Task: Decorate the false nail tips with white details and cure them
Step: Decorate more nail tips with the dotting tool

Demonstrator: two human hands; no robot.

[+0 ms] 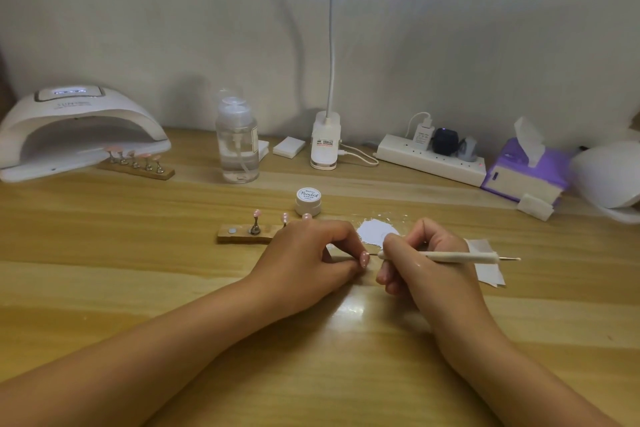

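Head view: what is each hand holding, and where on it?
Left hand pinches a pink nail tip at its lower edge, grip partly hidden. Right hand grips the dotting pen near its working end.

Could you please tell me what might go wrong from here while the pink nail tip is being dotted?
1. The left hand merely pinches the small nail tip; pressure from the dotting tool in the right hand could shift it and smear the dots.
2. The white paint puddle lies open just behind both hands; a knuckle might drag through it.
3. The wooden holder with upright tips stands right by the left hand and could be knocked.
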